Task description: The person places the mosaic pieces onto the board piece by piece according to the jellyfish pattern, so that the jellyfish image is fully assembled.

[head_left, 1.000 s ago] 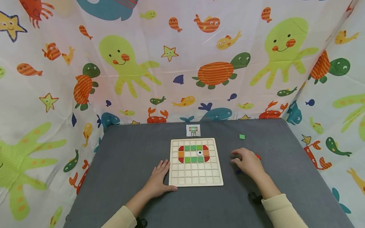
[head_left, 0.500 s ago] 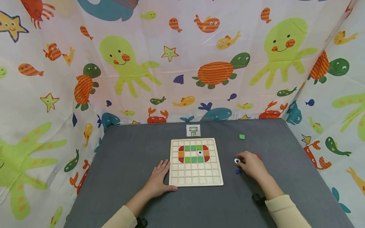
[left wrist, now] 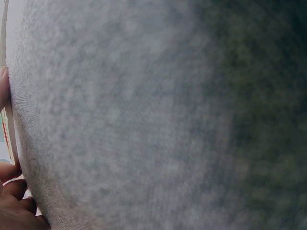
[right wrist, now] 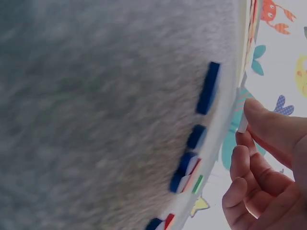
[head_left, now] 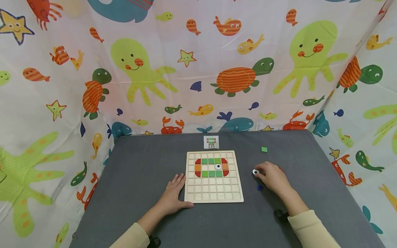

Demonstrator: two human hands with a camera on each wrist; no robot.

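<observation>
At three o'clock of the board (head_left: 214, 188), the right hand (head_left: 273, 175) pinches a round eye (head_left: 255, 172); at eight o'clock, the left hand (head_left: 172, 195) touches the board's edge, grip wide.

The board (head_left: 214, 197) is showing pale wood ruled into a grid, with red corner tiles (head_left: 198, 161), orange tiles (head_left: 197, 167) and green tiles (head_left: 211, 161) brightening it. On the board, a disc (head_left: 218, 166) is wearing a black dot on white; right of the board, a second disc (head_left: 255, 172) is matching it, while a piece (head_left: 259, 187) is showing dark blue and a square (head_left: 264, 149) green. Behind the board, a card (head_left: 211, 142) is carrying a green-and-red figure on white. Beneath the board, the cloth (head_left: 149, 155) is looking grey; beyond the board, the white curtain (head_left: 198, 44) is displaying lime, orange, teal and red sea creatures, some striped or spotted.
</observation>
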